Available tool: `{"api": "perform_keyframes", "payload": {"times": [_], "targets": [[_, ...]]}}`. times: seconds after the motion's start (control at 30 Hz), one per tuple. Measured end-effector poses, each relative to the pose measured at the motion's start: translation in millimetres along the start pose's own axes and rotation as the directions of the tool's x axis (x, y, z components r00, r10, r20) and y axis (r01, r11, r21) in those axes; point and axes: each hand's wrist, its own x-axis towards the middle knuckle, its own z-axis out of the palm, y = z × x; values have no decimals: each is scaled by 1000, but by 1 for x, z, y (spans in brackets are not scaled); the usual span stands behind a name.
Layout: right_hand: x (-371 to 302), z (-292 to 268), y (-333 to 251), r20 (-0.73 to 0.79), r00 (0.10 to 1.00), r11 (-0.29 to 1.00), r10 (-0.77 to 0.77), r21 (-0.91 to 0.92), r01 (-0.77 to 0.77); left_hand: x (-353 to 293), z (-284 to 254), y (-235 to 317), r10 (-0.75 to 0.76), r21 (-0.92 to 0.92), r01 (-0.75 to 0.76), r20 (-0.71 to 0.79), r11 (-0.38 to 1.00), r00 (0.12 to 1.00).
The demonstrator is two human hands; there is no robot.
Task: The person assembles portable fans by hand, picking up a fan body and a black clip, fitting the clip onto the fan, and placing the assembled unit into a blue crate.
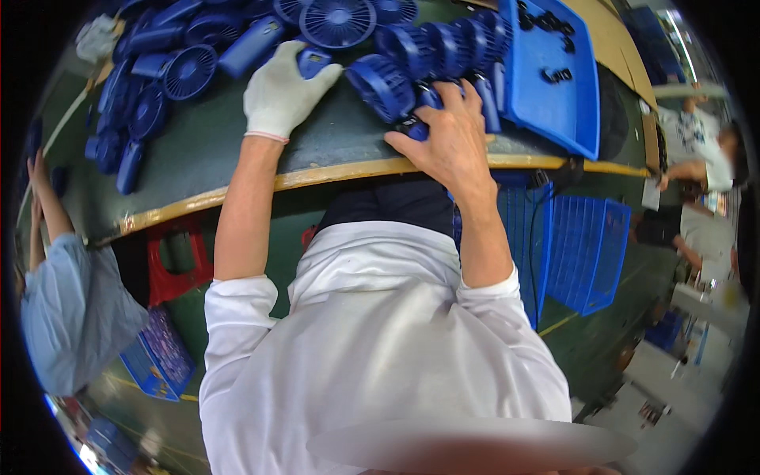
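Note:
My left hand (279,93), in a white knit glove, curls its thumb and fingers around the end of a blue handheld fan (314,63) on the table. To its right, my bare right hand (455,131) closes over another blue handheld fan (428,96); a small black part (412,127) shows between thumb and fingers. My palm hides much of that fan. Just beyond it, several blue fans with round grilles (405,49) stand in a row. A large round fan grille (338,22) lies beyond my left hand.
Blue fans (190,73) are heaped at the far left of the green table (206,150). A blue tray (546,111) with small black parts stands at the right. Below the table are blue crates (586,253) and a red stool (178,257). A person in light blue (75,309) is at the left.

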Motion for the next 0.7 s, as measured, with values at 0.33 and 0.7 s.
{"api": "perform_keyframes", "payload": {"times": [0.33, 0.7], "targets": [[-68, -4, 1, -175, 979, 990, -104, 73, 118, -3, 7, -6, 58, 5, -57, -81, 998, 995], [-261, 2, 94, -215, 928, 943, 303, -75, -325, 10, 6, -2, 178, 234, -155, -81, 960, 981]]}}
